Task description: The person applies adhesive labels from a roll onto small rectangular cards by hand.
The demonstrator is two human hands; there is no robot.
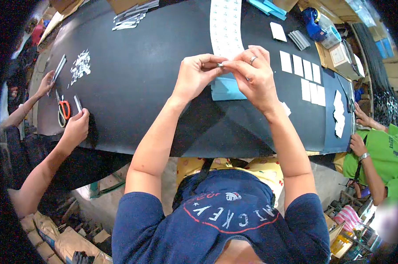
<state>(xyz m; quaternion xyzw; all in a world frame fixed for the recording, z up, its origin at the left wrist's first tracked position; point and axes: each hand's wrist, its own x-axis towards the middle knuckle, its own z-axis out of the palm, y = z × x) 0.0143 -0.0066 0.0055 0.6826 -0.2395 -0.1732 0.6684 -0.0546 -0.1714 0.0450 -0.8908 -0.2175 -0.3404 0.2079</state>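
Note:
My left hand [198, 75] and my right hand [255, 79] meet over the black table [137, 79], fingertips pinched together. Between them is a small greyish piece [220, 65], mostly hidden by the fingers. Just beyond and partly beneath my hands runs a long white printed strip [225, 28]. A light blue item [227, 89] lies flat on the table below my fingers. White cards [285, 62] are laid out in rows to the right of my right hand, and a small stack of grey strips [299, 40] lies beyond them.
At the left, a co-worker's hands [77, 125] hold grey strips near orange-handled scissors [63, 111] and a pile of small white pieces [81, 67]. On the right are a person in green [379, 152], white labels [339, 114] and a box [341, 57]. Grey strips [133, 16] lie at the far edge.

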